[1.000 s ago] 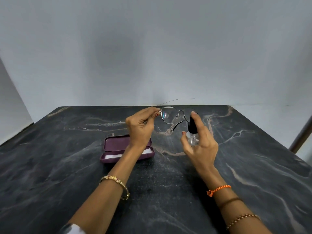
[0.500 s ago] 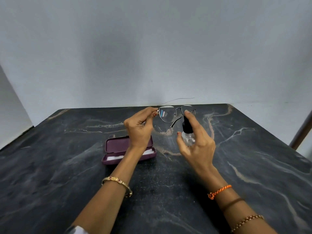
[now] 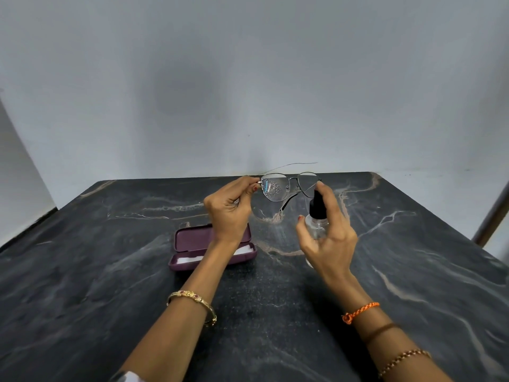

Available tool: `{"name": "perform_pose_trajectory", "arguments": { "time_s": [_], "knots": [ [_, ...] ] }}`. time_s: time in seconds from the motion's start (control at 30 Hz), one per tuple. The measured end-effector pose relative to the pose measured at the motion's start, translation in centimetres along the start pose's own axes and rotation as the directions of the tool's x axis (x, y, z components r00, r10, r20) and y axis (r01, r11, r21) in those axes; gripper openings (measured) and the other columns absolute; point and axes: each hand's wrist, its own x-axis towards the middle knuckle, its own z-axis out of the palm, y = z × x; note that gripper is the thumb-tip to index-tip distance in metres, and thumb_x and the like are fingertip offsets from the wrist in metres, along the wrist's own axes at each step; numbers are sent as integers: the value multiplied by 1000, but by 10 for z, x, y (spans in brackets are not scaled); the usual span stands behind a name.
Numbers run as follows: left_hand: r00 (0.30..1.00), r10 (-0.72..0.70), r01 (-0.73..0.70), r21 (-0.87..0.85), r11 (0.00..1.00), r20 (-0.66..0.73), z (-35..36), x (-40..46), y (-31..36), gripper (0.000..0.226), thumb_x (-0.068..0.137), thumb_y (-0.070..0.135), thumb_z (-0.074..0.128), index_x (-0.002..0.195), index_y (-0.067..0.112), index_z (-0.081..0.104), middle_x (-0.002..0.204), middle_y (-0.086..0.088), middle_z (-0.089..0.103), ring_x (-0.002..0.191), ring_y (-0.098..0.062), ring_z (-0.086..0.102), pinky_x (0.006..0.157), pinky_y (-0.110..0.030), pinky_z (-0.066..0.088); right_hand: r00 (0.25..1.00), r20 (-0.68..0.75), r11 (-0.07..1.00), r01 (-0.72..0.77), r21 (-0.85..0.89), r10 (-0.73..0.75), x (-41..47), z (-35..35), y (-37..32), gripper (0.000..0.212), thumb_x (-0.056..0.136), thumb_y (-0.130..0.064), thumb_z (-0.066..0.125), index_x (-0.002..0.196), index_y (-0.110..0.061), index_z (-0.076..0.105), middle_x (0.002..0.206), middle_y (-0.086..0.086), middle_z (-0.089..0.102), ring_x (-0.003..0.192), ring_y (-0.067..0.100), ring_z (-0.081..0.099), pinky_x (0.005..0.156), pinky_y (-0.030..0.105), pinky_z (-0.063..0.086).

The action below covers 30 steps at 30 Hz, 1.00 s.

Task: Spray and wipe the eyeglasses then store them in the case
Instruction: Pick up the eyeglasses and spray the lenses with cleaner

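Observation:
My left hand pinches the left hinge of thin wire-framed eyeglasses and holds them up above the table. Droplets cover the left lens. My right hand grips a small clear spray bottle with a black top, index finger on the nozzle, just right of and below the lenses. An open purple glasses case lies on the table under my left wrist, with a white cloth inside it.
The dark marble table runs to a grey wall at the back. A metal pole stands off the right edge. Both wrists carry bracelets.
Both hands and the glasses have shifted slightly up and away. Droplets now show on the left lens. My right index finger stays on the nozzle.

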Motion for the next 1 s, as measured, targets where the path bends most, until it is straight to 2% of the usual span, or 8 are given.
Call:
{"name": "perform_pose_trajectory", "arguments": {
  "time_s": [0.07,0.13,0.3,0.53,0.67,0.8,0.9,1.0],
  "knots": [
    [1000,-12,12,-1,1000,-7,-1,0,-1,24,70,-14,66,93,-12,63,88,-6,63,82,6,62,74,-4,48,996,-10,996,-86,9,87,0,1,2,67,65,-9,65,126,-24,41,86,14,70,55,22,57,45,21,45],
    [1000,-28,28,-11,1000,-14,-3,1,-3,25,70,-15,65,94,-12,62,88,-6,63,81,15,60,74,-4,48,985,-20,985,-170,22,170,1,0,7,68,67,-11,62,128,-30,37,90,11,71,53,17,52,50,17,39],
    [999,-39,38,-13,999,-13,-6,1,-4,23,70,-15,65,93,-12,63,87,-6,63,81,15,60,73,-4,48,962,-27,962,-271,31,272,7,-6,14,61,70,-20,59,123,-39,37,90,4,69,63,24,61,60,23,41],
    [999,-36,36,-11,999,-4,-5,1,-2,20,71,-15,65,91,-15,64,87,-7,63,80,16,59,73,-5,49,971,-15,972,-237,-3,237,6,-7,17,59,69,-16,62,119,-37,41,91,1,70,65,20,61,61,24,43],
    [999,-41,41,-13,999,-4,-5,1,0,22,71,-13,66,93,-13,63,88,-7,64,81,14,60,74,-6,49,961,-57,962,-271,28,272,7,-10,24,55,69,-15,61,116,-35,43,89,3,69,62,22,60,61,26,44],
    [999,-48,48,-17,999,-9,-4,1,0,21,71,-11,66,92,-14,63,89,-8,64,82,15,60,75,-6,49,945,-98,949,-305,83,313,8,-10,26,60,70,-19,60,123,-36,38,84,6,67,61,20,55,61,31,47],
    [998,-61,60,-28,998,-12,-5,2,1,23,73,-9,65,95,-11,62,89,-7,64,80,15,60,73,-6,49,945,-97,949,-304,85,311,4,-8,25,63,70,-19,60,125,-37,35,79,-7,58,57,21,53,58,31,46],
    [997,-71,70,-31,997,-31,-7,3,0,24,72,-11,65,96,-9,62,88,-7,64,79,14,61,73,-7,50,946,-55,945,-316,84,321,1,-6,24,64,71,-24,60,126,-40,31,91,-6,61,56,24,57,59,31,46]
  ]
}}
